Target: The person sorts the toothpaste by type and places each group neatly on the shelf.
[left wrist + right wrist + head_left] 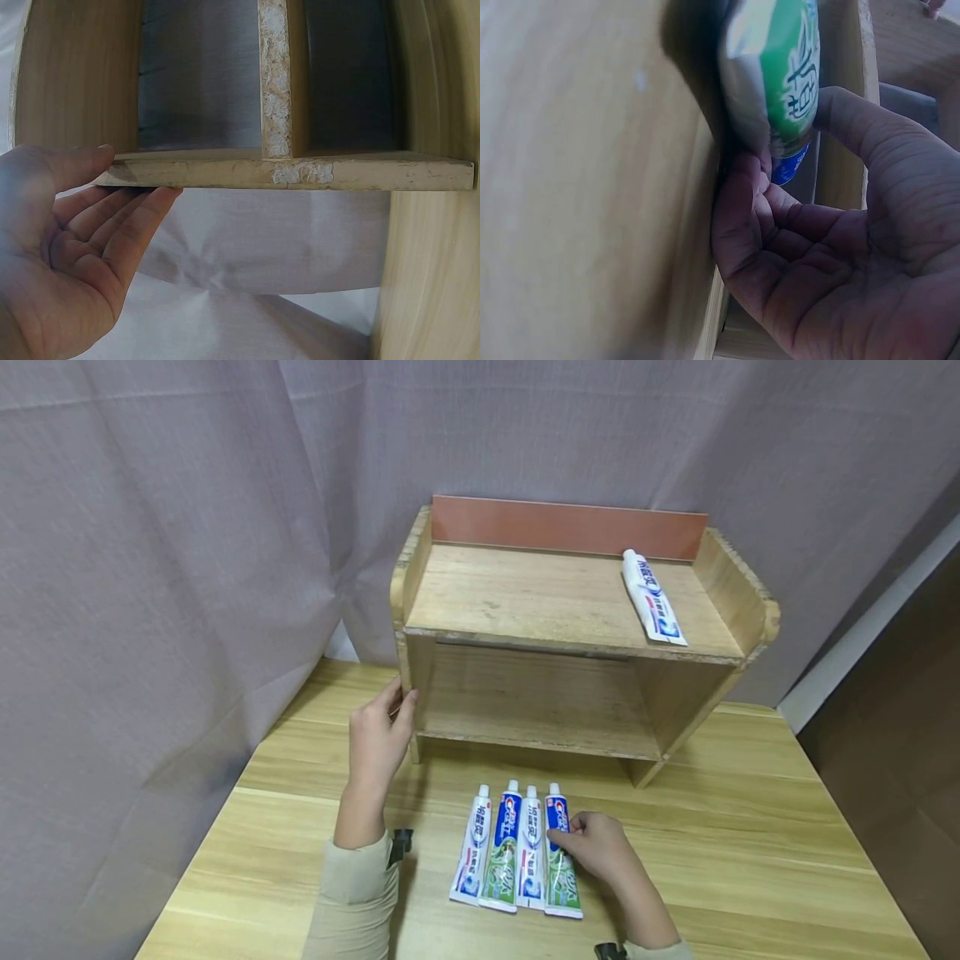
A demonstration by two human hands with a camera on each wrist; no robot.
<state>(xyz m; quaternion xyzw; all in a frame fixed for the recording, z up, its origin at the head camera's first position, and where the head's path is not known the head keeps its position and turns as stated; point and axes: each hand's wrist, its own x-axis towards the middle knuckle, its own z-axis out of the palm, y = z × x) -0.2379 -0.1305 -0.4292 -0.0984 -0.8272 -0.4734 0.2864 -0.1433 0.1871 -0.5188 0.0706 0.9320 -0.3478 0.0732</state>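
A wooden two-level shelf (pixel 555 639) stands on a wooden table (pixel 750 827). One toothpaste tube (pixel 652 597) lies on its top board at the right. Several more tubes lie side by side on the table in front of it. My right hand (pixel 562 837) grips the rightmost tube (pixel 564 881); in the right wrist view the curled fingers and thumb of that hand (pixel 784 150) pinch the green and white tube (pixel 780 67) at its edge. My left hand (pixel 397 697) rests with straight fingers on the shelf's left side panel. From the left wrist, this hand (pixel 112 210) has thumb and fingers lying either side of the panel's edge (pixel 300 171).
A grey curtain (pixel 187 568) hangs behind and to the left of the table. The shelf's lower level (pixel 540 727) holds nothing. A dark floor (pixel 900 710) lies beyond the table's right edge.
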